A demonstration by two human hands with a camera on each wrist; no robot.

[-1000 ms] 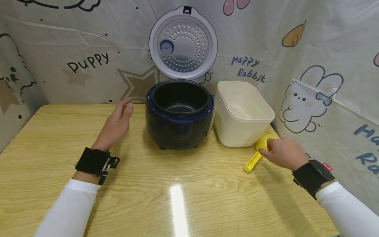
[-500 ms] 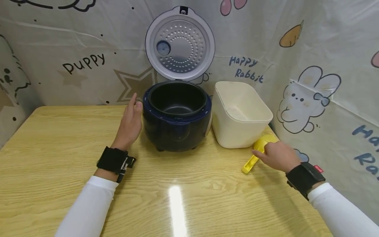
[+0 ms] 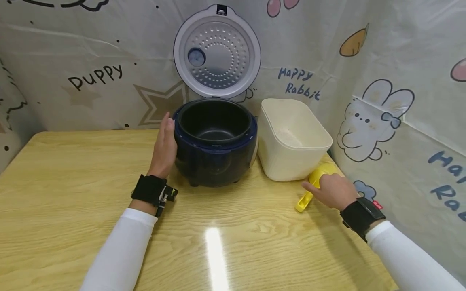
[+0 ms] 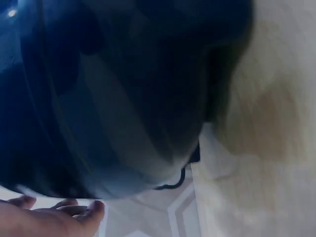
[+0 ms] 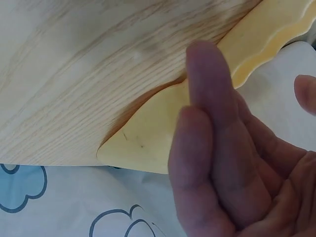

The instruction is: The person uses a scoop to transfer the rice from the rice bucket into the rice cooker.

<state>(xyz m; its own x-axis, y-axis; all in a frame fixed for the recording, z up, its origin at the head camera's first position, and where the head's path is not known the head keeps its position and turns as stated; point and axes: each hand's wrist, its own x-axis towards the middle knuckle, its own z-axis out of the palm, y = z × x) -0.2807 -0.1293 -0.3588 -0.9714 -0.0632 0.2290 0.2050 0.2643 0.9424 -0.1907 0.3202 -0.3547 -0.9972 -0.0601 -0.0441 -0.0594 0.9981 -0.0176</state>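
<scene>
Left grip (image 3: 164, 148) released, flat alongside rice cooker (image 3: 215, 166); right grip (image 3: 335, 190) released, loose over yellow scoop (image 3: 315, 176) on counter (image 3: 262, 234).

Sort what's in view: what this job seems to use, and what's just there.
Likely part of the job:
yellow scoop, right hand at it
rice cooker, lid up, left hand at its side
open cream bin, right beside the rice cooker

Probably just there:
printed cloth behind the table
black straps on both wrists

One cooker (image 3: 214, 165), one bin (image 3: 287, 165), one scoop (image 3: 318, 173) and two wristbands (image 3: 148, 189) show.
</scene>
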